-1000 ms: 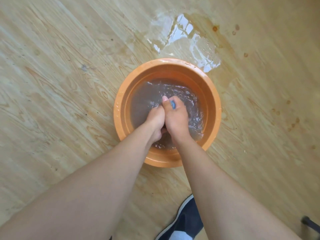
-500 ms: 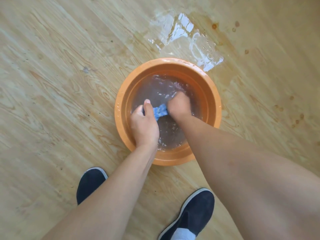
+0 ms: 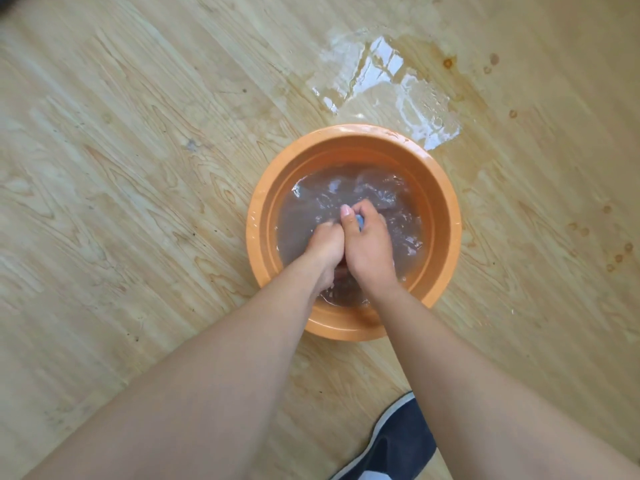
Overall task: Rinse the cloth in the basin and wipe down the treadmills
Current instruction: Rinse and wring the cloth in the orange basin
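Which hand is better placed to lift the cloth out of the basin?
Right. The right hand is closed over the cloth, whose blue shows at its thumb. The left hand presses against it lower in the basin, with no cloth visible in it.

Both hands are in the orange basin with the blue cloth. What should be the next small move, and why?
Probably lift the cloth just above the water and wring it. Both the left hand and right hand are closed on it, pressed together in the murky water of the basin, so rinsing looks underway.
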Demonstrator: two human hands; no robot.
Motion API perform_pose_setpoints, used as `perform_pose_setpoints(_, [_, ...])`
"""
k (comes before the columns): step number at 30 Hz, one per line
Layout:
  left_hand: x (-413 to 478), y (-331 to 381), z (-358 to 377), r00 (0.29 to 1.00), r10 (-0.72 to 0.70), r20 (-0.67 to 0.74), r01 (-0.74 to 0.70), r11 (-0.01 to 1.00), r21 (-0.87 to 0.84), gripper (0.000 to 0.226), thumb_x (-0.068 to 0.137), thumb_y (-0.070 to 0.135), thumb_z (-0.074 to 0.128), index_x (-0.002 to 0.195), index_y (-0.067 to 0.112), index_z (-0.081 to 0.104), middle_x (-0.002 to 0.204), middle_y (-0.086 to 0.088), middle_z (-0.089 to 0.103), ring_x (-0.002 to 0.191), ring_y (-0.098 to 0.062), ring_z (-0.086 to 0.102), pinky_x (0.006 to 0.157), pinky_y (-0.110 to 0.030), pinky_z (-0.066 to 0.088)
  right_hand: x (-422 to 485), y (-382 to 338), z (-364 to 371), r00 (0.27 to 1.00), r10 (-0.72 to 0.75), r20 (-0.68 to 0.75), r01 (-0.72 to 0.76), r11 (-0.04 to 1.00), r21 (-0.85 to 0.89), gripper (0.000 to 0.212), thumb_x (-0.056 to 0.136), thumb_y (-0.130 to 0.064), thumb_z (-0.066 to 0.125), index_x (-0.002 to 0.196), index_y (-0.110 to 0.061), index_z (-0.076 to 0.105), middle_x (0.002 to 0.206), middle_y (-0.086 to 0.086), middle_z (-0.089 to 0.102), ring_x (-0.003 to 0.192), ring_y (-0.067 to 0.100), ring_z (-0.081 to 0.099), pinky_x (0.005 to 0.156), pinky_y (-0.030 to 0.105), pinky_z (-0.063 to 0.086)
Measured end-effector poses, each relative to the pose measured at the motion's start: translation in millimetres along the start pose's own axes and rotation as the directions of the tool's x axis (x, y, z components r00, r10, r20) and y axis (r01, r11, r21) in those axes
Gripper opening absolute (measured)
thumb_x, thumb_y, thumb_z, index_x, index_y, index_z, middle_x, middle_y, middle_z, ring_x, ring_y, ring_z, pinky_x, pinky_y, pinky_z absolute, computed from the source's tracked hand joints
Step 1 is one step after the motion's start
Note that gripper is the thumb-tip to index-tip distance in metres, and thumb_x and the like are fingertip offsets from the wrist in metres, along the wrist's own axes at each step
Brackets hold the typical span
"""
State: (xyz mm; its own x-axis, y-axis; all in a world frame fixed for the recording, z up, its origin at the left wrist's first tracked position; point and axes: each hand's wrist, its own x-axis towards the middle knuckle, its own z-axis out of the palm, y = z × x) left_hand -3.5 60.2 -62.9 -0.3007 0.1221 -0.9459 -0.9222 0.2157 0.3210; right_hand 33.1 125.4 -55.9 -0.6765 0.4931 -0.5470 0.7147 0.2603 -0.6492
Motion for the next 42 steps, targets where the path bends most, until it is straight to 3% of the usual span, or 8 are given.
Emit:
perform_pose_setpoints(5, [-8.3,-12.5,-12.8,0.993,-0.023,-0.118,-0.004,0.974,-0.227,0.027,0.112,0.027,0.042,0.093,0.02,0.06,0.059,-0.001,0.043,0.034,-0.01,0.035,0.038,-0.016,0.024,28.9,-22.6,10.8,0.979,-0.021,0.202,0.064,0.977,-0.206,0.013,0.098,-0.019,0.054,0.104,-0.014,0.064,0.099,0.007,0.071,0.094,0.033,0.062,0.084,0.041,0.052])
perform_pose_setpoints(9, [-17.6,-12.0,-26.1,0.954,0.175,-0.245,-0.197,0.978,-0.07,0.036,0.112,0.04,0.045,0.127,0.016,0.067,0.09,-0.033,0.067,0.052,-0.028,0.055,0.043,-0.034,0.047,38.4,-31.0,22.8,0.961,0.111,0.252,-0.082,0.989,-0.123,0.026,0.103,-0.025,0.053,0.093,-0.003,0.062,0.083,0.006,0.062,0.089,0.037,0.057,0.073,0.035,0.04])
perform_pose_setpoints(11, [-29.0,-14.8,-27.0,0.915,0.32,-0.247,-0.288,0.945,0.156,0.035,0.11,0.044,0.047,0.106,0.019,0.071,0.093,-0.026,0.07,0.072,-0.034,0.06,0.069,-0.05,0.053,43.1,-21.9,18.3,0.956,0.19,0.225,-0.158,0.975,-0.155,0.024,0.102,-0.019,0.052,0.085,-0.005,0.061,0.084,0.008,0.059,0.087,0.033,0.055,0.073,0.031,0.036])
perform_pose_setpoints(17, [-38.9,3.9,-39.5,0.798,0.504,-0.331,-0.397,0.852,0.341,0.033,0.106,0.04,0.054,0.085,0.015,0.054,0.072,0.002,0.046,0.069,-0.022,0.041,0.067,-0.039,0.033,38.0,7.8,-27.2,0.938,0.332,0.097,-0.312,0.934,-0.175,0.023,0.109,-0.019,0.04,0.109,-0.006,0.059,0.099,0.014,0.055,0.094,0.026,0.053,0.078,0.033,0.04])
perform_pose_setpoints(24, [-8.2,4.3,-30.3,0.923,0.353,-0.153,-0.254,0.858,0.447,0.02,0.109,0.021,0.054,0.128,0.018,0.051,0.117,-0.009,0.066,0.107,-0.033,0.063,0.093,-0.041,0.049,0.2,-5.2,-35.8,0.957,0.271,0.103,-0.289,0.863,0.413,0.029,0.101,-0.03,0.066,0.08,-0.011,0.058,0.081,0.003,0.058,0.077,0.016,0.067,0.071,0.034,0.063])
perform_pose_setpoints(32, [-13.8,-0.6,-41.2,0.88,0.374,-0.293,-0.34,0.926,0.162,0.038,0.079,-0.013,0.038,0.075,0.023,0.052,0.085,0.006,0.062,0.071,-0.02,0.047,0.055,-0.027,0.035,-14.9,18.7,-65.1,0.917,-0.278,0.286,0.369,0.862,-0.348,0.021,0.091,-0.019,0.074,0.084,-0.028,0.057,0.121,-0.015,0.053,0.129,0.017,0.038,0.109,0.039,0.033])
perform_pose_setpoints(37, [-26.7,1.4,-29.9,0.859,0.336,-0.385,-0.357,0.934,0.019,0.009,0.103,0.025,0.056,0.103,0.019,0.062,0.101,0.007,0.078,0.089,-0.011,0.063,0.074,-0.025,0.04,-18.8,2.6,-61.3,0.998,-0.031,0.055,0.037,0.993,-0.113,0.015,0.096,-0.032,0.066,0.105,-0.024,0.055,0.091,-0.011,0.066,0.091,0.009,0.061,0.078,0.03,0.044])
perform_pose_setpoints(42, [-19.1,9.1,-24.8,0.966,0.169,-0.193,-0.119,0.962,0.245,0.046,0.089,0.017,0.082,0.129,0.015,0.061,0.116,-0.001,0.073,0.097,-0.022,0.071,0.094,-0.043,0.061,-9.4,12.2,-45.1,0.995,0.104,-0.006,-0.101,0.955,-0.279,0.043,0.098,-0.019,0.062,0.136,-0.011,0.045,0.133,0.013,0.055,0.124,0.033,0.053,0.105,0.038,0.041])
